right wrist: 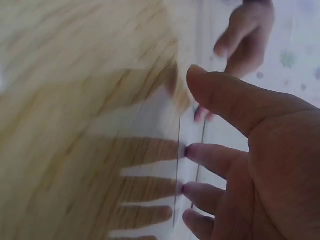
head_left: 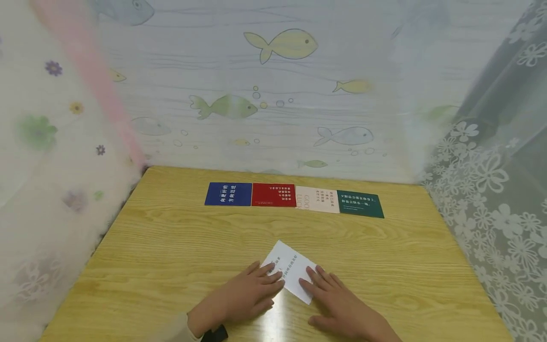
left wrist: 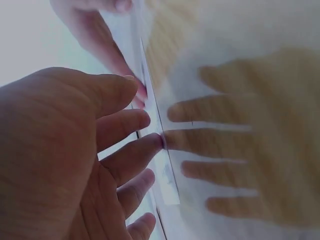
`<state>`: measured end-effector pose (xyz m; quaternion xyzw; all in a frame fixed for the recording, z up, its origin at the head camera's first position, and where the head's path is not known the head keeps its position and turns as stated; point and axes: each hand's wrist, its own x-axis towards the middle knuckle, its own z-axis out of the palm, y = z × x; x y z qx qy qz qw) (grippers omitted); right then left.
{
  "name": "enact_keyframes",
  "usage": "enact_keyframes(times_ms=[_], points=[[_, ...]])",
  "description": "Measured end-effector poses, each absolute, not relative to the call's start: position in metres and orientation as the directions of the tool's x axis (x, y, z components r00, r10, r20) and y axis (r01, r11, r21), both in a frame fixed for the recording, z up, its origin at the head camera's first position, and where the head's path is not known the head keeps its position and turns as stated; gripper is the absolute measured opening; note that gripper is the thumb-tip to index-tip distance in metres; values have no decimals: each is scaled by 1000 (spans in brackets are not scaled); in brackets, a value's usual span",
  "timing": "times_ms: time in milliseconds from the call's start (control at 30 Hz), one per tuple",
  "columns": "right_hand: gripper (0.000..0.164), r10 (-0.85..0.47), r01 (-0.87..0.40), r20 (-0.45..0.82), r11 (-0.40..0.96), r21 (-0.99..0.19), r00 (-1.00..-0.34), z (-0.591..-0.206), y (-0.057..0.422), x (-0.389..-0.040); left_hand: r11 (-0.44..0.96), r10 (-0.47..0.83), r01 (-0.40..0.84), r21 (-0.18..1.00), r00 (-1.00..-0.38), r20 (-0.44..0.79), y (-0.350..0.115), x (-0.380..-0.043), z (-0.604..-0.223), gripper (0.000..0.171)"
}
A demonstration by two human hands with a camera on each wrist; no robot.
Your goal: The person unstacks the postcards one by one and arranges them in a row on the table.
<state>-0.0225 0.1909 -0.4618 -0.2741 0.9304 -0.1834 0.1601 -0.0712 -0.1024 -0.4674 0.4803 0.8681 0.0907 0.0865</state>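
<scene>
A white card (head_left: 294, 271) printed with dark characters lies askew on the wooden table, one corner toward the back. My left hand (head_left: 251, 293) rests its spread fingertips on the card's left side, covering part of the print. On the opposite side, fingertips of my right hand (head_left: 339, 304) touch the card near its right corner, with the thumb out to the side on the table. Both hands have extended fingers. From the left wrist view, the card (left wrist: 171, 185) appears as a thin pale edge under the fingertips.
Toward the back of the table (head_left: 179, 251), a blue card (head_left: 219, 194), a red card (head_left: 262, 192), a cream card (head_left: 314, 202) and a green card (head_left: 367, 209) form a side-by-side row. A fish-patterned curtain (head_left: 290, 71) hangs behind; lacy fabric (head_left: 491, 180) borders the right.
</scene>
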Motion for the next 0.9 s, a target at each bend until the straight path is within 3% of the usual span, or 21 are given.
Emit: enact_keyframes(times_ms=[233,367,567,733,900], points=[[72,-557,-455,-133,775,-439,-820,-466,195,-25,470,877,855,220,-480,-8,-106,-56,-466,48],[77,-531,-444,-126,798,-408,-838,-468,197,-28,532,838,819,216,-545,3,-110,-61,-467,50],[98,-466,-402,-142,854,-330,-873,-467,202,-34,655,743,717,238,-669,-28,-115,-79,-469,63],[100,-451,-391,-135,861,-326,-882,-466,202,-40,683,715,677,276,-697,-59,-115,-94,-472,80],[99,-440,-371,-143,861,-348,-887,-467,204,-48,685,716,676,272,-693,-82,-118,-100,-473,83]])
